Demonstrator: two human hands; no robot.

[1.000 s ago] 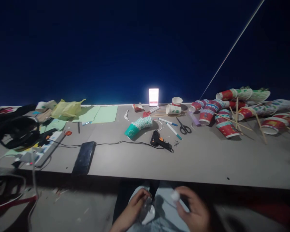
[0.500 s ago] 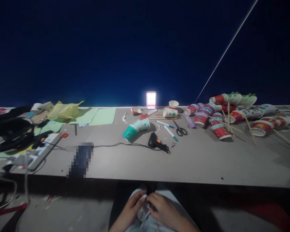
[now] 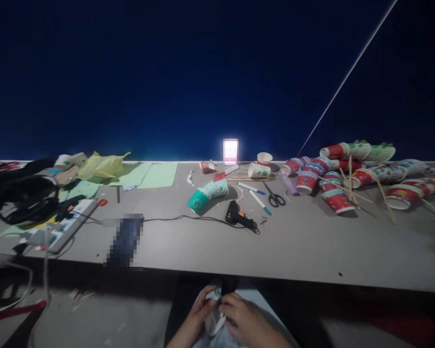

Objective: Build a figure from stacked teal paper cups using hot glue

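Below the table edge, over my lap, my left hand [image 3: 195, 316] is closed around a small clear-and-white object [image 3: 213, 323], whose kind I cannot make out. My right hand [image 3: 244, 319] meets it from the other side, fingers curled at its upper right. Whatever lies between the right fingertips is hidden. On the table ahead are a bent row of joined green paper cups [image 3: 207, 195], a black glue gun [image 3: 239, 216], two markers [image 3: 260, 202] and black scissors [image 3: 274, 195].
Several joined red paper cups with wooden sticks [image 3: 337, 193] lie at the right. A blurred-out dark phone [image 3: 125, 240] rests near the front edge, left of the glue gun's cord. Farther left are a power strip [image 3: 72, 224], black headphones [image 3: 23, 199] and green paper sheets [image 3: 157, 175].
A second ago my right hand was apart on the right, pinching a small white piece. It has moved left against my left hand and the clear-and-white object. The view shifted slightly.
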